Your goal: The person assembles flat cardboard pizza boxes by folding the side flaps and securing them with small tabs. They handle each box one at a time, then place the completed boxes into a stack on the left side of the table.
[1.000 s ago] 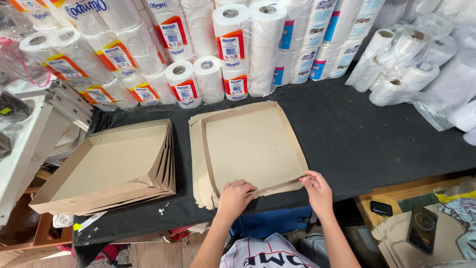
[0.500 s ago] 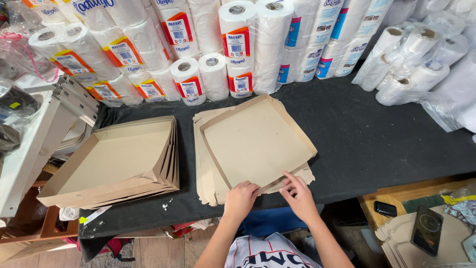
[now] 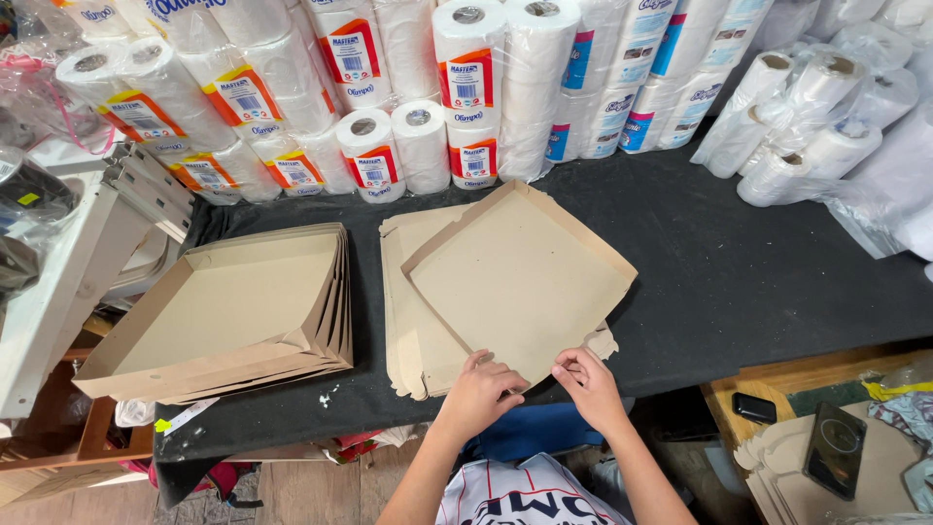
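1. We are seeing the left hand (image 3: 479,393) at lower center of the frame, fingers curled, pressing on the near corner of a half-folded cardboard tray (image 3: 520,282).
2. We are seeing the right hand (image 3: 587,384) just beside it, to the right, fingers bent and pinching the tray's near edge flap; thumb and fingertips are closing on cardboard, not spread flat.
3. The tray is sitting in the center of the frame, turned at an angle, with raised walls along its upper-left and upper-right sides.
4. It is lying on top of a stack of flat cardboard blanks (image 3: 413,311), which are sticking out to its left and below it.
5. We are noting a stack of finished trays (image 3: 228,311) nested at center left, well apart from the hands.
6. Everything is resting on a black table (image 3: 739,282).
7. Wrapped paper rolls (image 3: 466,92) are lining the top of the frame; more rolls in clear plastic (image 3: 826,136) are lying at upper right.
8. A dark phone (image 3: 834,449) is lying on cardboard shapes at lower right, below the table edge.
9. A white metal frame (image 3: 68,282) is standing at far left.
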